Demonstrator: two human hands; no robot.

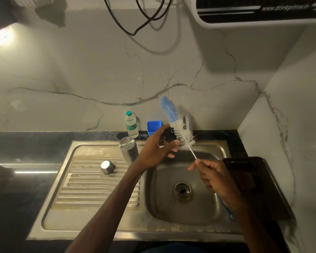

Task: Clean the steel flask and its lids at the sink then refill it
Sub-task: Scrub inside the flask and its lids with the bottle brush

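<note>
The left hand (pixel 153 152) grips the black lid (pixel 169 136) above the basin's (pixel 159 194) back edge, probably so drips fall inside. The right hand (pixel 213 176), forearm angled inward and fingers curled round the wire stem, tilts the brush (pixel 181 132) up so its bristles lie against the lid. The flask (pixel 129 148) stands at the drainboard's (pixel 91 196) back edge and the steel cap (pixel 107 167) sits on its ribs, likely to drain.

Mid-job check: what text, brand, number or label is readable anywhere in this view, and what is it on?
"www.drinkprime.in": on the black panel of the wall-mounted appliance, top right.
Green label on the plastic bottle: white script, too blurred to read.
Steel flask, steel lid, black lid, bottle brush, blue cup: no lettering visible.
</note>
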